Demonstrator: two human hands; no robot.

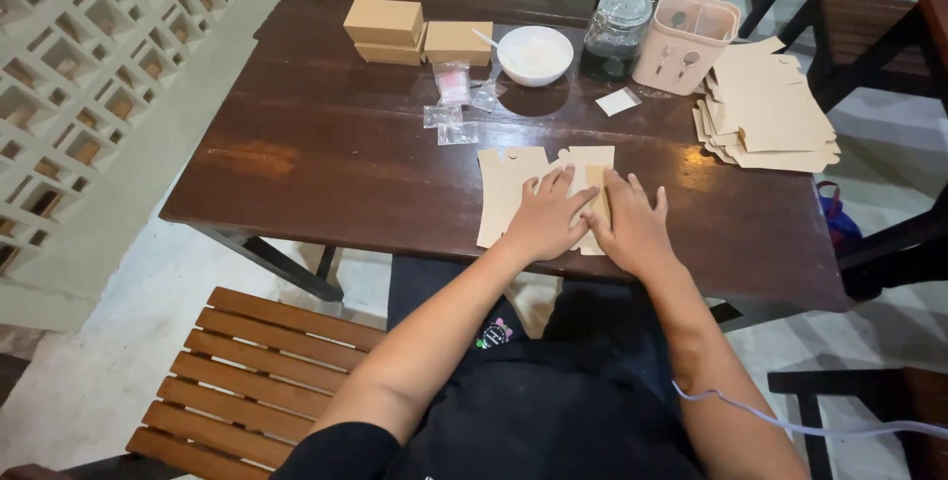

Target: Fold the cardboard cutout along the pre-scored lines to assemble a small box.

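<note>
Both bare forearms reach from near to far and converge toward the middle. The left hand (545, 215) lies palm down, fingers stretched flat and angled slightly to the right. The right hand (628, 225) lies palm down just beside it, fingers spread and pointing far and a little left. The two hands nearly touch, wrists low.

We see a dark brown wooden table (326, 159) with a shiny top in the middle of the view. At 7 o'clock stands a slatted bench of light brown wood (252, 381). At 10 o'clock there is a white wall of pierced square blocks (89, 55). The pale grey concrete floor (118, 342) runs under the furniture. At 12 and 2 o'clock we notice dark wooden chairs (859, 36). The light is soft and even.
</note>
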